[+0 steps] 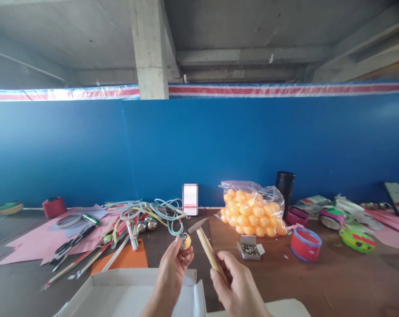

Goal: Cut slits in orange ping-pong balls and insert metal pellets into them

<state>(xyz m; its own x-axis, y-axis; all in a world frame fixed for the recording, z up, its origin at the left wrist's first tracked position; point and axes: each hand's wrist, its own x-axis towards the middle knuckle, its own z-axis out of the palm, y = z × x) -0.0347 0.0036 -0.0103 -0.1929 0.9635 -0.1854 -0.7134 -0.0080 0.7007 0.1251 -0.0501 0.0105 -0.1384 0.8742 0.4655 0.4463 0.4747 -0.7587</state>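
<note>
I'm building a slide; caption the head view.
Left hand holds a small round object, right hand a hammer, with bagged orange balls beyond.

Single head-worn view; looks forward, down; blue partition (219, 136) ahead; tabletop (351, 281) near, below

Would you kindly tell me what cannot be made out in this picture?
In the head view:
Hammer: handle's lower end, hidden by the right hand.
Ball: partly hidden by the left hand.
White box: near side, cut off at bottom edge.
Metallic pieces: too small to identify.
</note>
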